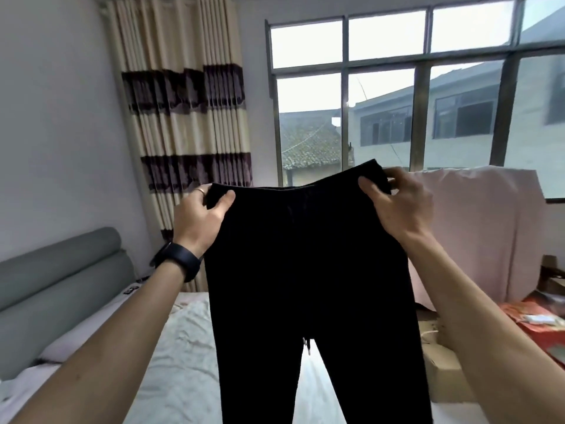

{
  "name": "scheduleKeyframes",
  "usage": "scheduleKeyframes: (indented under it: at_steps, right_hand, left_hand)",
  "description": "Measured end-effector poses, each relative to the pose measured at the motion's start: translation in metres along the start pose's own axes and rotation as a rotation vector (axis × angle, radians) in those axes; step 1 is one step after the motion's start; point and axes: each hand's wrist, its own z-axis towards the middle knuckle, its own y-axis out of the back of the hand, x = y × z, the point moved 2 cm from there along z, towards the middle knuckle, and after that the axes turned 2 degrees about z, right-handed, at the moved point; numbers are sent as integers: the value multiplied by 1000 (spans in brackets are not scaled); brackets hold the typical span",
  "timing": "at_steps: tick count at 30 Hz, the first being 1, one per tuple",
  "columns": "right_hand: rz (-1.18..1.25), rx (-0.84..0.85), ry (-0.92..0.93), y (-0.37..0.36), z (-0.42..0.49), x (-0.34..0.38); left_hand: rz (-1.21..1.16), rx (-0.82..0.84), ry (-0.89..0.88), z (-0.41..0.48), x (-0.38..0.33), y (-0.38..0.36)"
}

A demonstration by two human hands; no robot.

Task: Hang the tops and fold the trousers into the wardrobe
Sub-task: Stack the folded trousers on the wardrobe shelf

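The black trousers [305, 270] hang in mid-air in front of the person, held up by the waistband above the near end of the bed [180, 356], legs dropping out of view at the bottom edge. The left hand [198, 221] pinches the left corner of the waistband, thumb in front and fingers curled behind; the right hand [394, 203] grips the right corner the same way. A drawstring end [307, 344] dangles at the crotch.

This looks like the start of the folding step: the garment is spread flat and square, not yet doubled. The next move probably calls for bringing one hand across to the other so that leg lies on leg, seams matched, then lowering the lot onto the bed to fold it shorter (the wardrobe itself is not in view, so where it goes afterwards cannot be told).

The bed has a pale, creased sheet and a grey padded headboard [58, 280] at the left. Far left hangs a cream curtain [186, 96] with dark patterned bands; beyond the trousers a large window [428, 93] shows tiled roofs. To the right, a pink cloth [477, 228] is draped over something tall, with cardboard boxes [443, 371] and red packaging [538, 322] near it.
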Motion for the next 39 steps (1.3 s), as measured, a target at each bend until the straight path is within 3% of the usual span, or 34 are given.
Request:
scheduleKeyframes:
  at_steps: [5, 14, 25, 31, 36, 39]
  right_hand:
    - [-63, 107, -15, 22, -24, -2]
    - [126, 29, -29, 63, -76, 19]
    - [180, 21, -37, 67, -116, 23]
    - [65, 113, -106, 28, -106, -16]
    - [-208, 393, -207, -43, -122, -93]
    - [-333, 528, -314, -87, -152, -157]
  left_hand:
    - [-55, 78, 40, -28, -1, 9]
    - [-260, 102, 20, -72, -8, 45]
    - [-416, 147, 90, -99, 4, 63]
    - [-239, 208, 163, -85, 48, 25]
    - [79, 361, 339, -91, 135, -34]
    - [140, 456, 428, -114, 198, -77]
